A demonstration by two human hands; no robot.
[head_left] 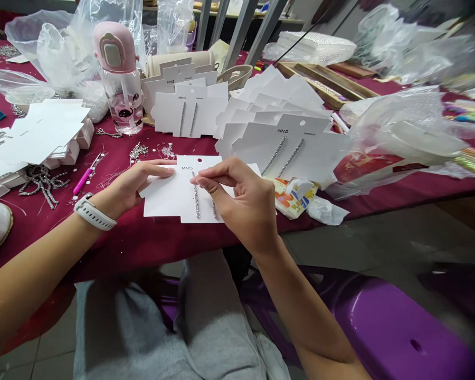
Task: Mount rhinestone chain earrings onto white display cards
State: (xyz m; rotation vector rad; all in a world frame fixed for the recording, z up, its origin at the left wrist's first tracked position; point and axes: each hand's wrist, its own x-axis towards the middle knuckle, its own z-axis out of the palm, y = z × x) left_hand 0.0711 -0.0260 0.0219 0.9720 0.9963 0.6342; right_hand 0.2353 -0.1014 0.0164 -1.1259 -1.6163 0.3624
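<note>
1. I am looking down at a table draped in maroon cloth (150,245), with a white rectangular MNG card (166,198) lying flat on it in front of me, between my two hands.
2. My left hand (130,184) is resting on the card's upper left part. Its fingers (158,170) are extended and pressing flat, not clenched, and a white rubber-strapped watch (95,212) is circling that wrist.
3. My right hand (243,203) is hovering over the card's middle, its fingertips (198,180) pinched together at the top of a slim silver rhinestone strip (197,195). I cannot tell whether they are grasping the strip or only the card beneath it.
4. A second silver rhinestone strip (214,209) is lying beside the first, partly hidden by my right hand.
5. Finished white cards with paired strips (288,150) are fanning out in overlapping rows just beyond the card.
6. A pink-handled metal tool (85,180) and tangled silver rhinestone chain (43,184) are lying left of my left hand, and a pink-capped clear water bottle (121,100) is standing farther back.
</note>
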